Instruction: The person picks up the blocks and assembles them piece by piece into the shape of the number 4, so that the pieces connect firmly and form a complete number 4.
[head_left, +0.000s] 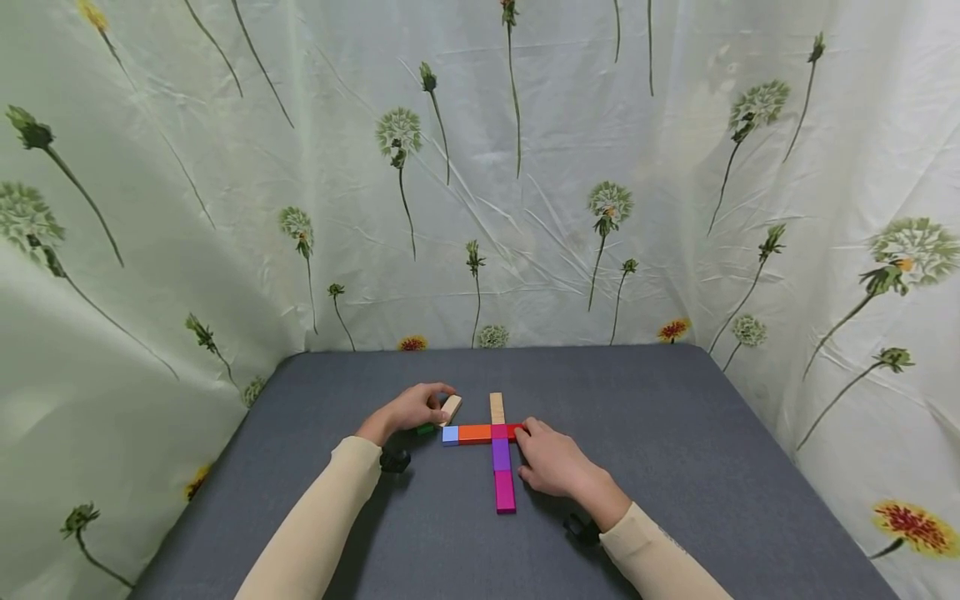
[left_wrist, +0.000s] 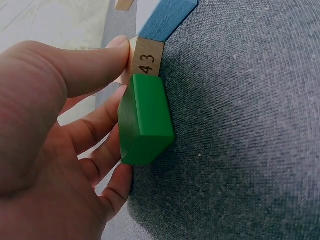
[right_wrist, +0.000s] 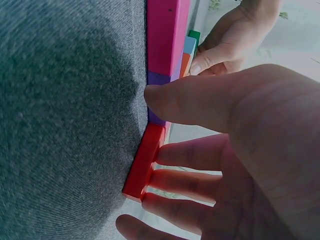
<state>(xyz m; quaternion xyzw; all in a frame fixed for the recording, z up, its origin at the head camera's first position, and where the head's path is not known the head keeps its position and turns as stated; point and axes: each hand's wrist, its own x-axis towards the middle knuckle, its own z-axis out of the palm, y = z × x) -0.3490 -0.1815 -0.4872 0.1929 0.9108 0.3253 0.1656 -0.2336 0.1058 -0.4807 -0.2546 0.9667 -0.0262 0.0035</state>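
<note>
My left hand (head_left: pixel 411 408) pinches a plain wooden block (head_left: pixel 452 407) between thumb and fingers; its end in the left wrist view reads "43". A green block (left_wrist: pixel 152 107) lies against that end, close to my fingers. My right hand (head_left: pixel 557 460) touches a red block (right_wrist: pixel 145 165) along its far side with fairly straight fingers, and its thumb lies by the purple block (head_left: pixel 501 455). Blocks form a cross: blue (head_left: pixel 450 436), orange (head_left: pixel 475 434), a crimson middle (head_left: pixel 499 432) and the red one run sideways; plain wood (head_left: pixel 497 408), purple and magenta (head_left: pixel 505 492) run lengthwise.
The blocks lie on a dark grey cloth-covered table (head_left: pixel 645 400). A pale curtain (head_left: pixel 525 225) with printed dandelions hangs behind the table and along both sides. A dark band with a small device (head_left: pixel 395 460) sits at the left wrist, another (head_left: pixel 582 528) at the right.
</note>
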